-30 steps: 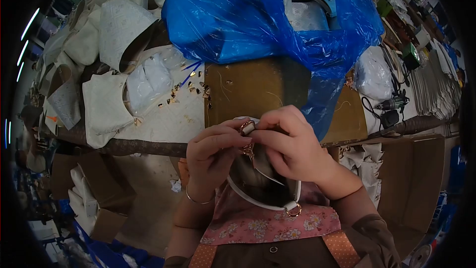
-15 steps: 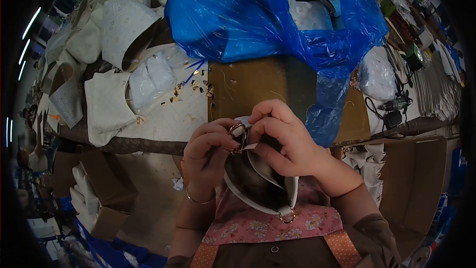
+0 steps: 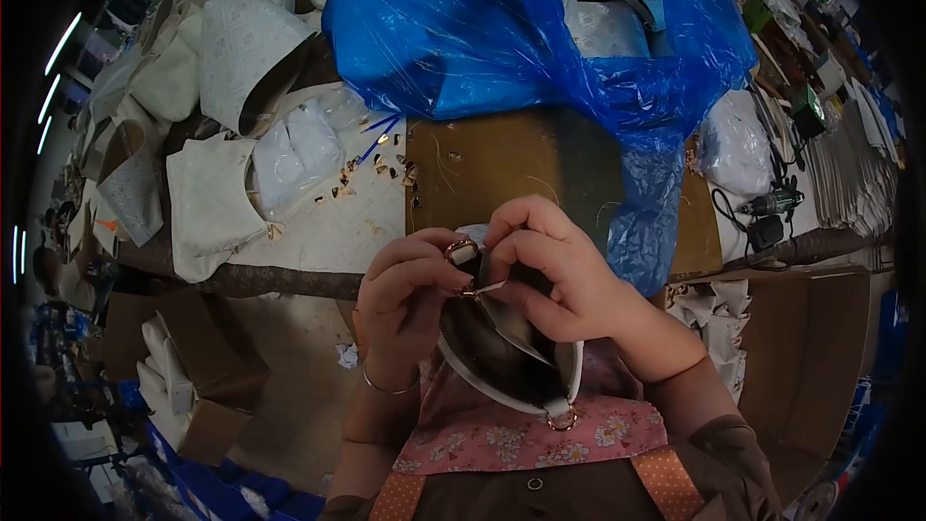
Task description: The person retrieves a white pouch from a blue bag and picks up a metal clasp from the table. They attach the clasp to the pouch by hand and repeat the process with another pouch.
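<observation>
A small white handbag (image 3: 575,378) hangs open below my hands, its dark inside facing up and a gold ring (image 3: 562,419) on a tab at its near end. At the far end, my left hand (image 3: 409,282) has thumb and fingers closed around another gold ring (image 3: 462,252) with a white tab through it. Close beside it, my right hand (image 3: 559,275) pinches a thin pale strip (image 3: 489,287) near the bag's opening. The fingers partly cover this end of the bag, so how the strip is attached cannot be made out.
On the table, small gold metal pieces (image 3: 384,171) lie scattered left of a brown board (image 3: 482,166). A blue plastic bag (image 3: 453,39) fills the back. White bag parts (image 3: 214,195) pile at left. Cardboard boxes (image 3: 799,362) stand below the table edge.
The pale strip and the gold hardware between my fingers have turned slightly. Both hands stay almost in the same place, and the bag has barely shifted.
</observation>
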Action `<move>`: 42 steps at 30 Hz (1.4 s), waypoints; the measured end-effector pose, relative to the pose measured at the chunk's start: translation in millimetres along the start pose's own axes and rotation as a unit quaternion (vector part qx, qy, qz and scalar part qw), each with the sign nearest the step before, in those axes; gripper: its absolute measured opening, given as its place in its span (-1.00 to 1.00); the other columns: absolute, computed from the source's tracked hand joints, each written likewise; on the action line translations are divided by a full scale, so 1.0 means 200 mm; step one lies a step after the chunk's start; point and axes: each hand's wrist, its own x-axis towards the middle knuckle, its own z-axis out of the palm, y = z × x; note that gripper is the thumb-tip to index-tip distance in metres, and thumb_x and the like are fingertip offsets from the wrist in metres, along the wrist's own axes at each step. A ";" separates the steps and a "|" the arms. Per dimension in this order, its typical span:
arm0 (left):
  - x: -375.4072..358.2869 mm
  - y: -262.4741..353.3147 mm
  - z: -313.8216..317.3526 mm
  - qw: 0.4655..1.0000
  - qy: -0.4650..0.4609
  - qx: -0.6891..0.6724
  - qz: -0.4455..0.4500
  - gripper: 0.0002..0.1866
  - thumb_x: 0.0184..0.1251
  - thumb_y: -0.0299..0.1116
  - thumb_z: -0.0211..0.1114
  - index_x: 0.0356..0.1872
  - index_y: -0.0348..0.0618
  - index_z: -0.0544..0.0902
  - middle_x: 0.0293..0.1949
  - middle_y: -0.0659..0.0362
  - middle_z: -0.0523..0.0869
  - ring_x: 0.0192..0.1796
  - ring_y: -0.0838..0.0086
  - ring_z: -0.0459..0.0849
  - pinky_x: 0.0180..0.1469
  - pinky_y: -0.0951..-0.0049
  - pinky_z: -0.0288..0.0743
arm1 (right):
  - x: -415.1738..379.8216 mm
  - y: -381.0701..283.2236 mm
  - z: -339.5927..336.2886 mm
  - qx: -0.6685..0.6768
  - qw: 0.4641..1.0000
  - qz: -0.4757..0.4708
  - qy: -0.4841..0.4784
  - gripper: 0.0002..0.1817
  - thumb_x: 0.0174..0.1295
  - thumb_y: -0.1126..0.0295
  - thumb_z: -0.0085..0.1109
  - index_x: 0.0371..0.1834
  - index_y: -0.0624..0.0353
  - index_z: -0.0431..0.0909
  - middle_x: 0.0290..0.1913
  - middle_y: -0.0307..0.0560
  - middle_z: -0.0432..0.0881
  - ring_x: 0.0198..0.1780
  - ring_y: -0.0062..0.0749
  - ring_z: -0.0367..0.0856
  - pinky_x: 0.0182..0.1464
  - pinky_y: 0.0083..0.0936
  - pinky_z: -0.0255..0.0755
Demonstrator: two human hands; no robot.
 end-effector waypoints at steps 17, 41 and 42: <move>0.03 0.03 0.03 0.999 -0.001 0.051 0.012 -0.81 0.03 -0.74 0.27 -0.34 -0.26 0.68 -0.25 0.10 0.64 -0.03 0.23 0.65 -0.05 0.40 0.54 | 0.01 0.01 0.01 -0.033 0.998 -0.012 0.042 -0.74 -0.13 0.68 0.20 -0.31 0.23 0.50 -0.06 0.02 0.39 -0.04 -0.16 0.46 -0.02 -0.43 0.39; 0.03 0.05 0.07 0.991 -0.020 0.125 0.036 -0.73 -0.11 -0.62 0.48 -0.31 -0.16 0.69 -0.30 0.19 0.60 0.00 0.21 0.64 -0.05 0.37 0.54 | 0.02 0.00 0.05 -0.008 0.996 0.036 0.083 -0.77 -0.12 0.72 0.27 -0.35 0.27 0.62 -0.10 -0.07 0.46 -0.21 -0.42 0.60 -0.21 -0.58 0.49; 0.03 0.05 0.07 0.992 -0.012 0.122 0.040 -0.73 -0.11 -0.63 0.46 -0.31 -0.15 0.70 -0.31 0.20 0.59 -0.02 0.23 0.64 -0.06 0.38 0.54 | 0.02 0.00 0.05 -0.004 0.996 0.039 0.084 -0.77 -0.12 0.73 0.27 -0.35 0.27 0.62 -0.10 -0.07 0.46 -0.21 -0.42 0.60 -0.21 -0.58 0.49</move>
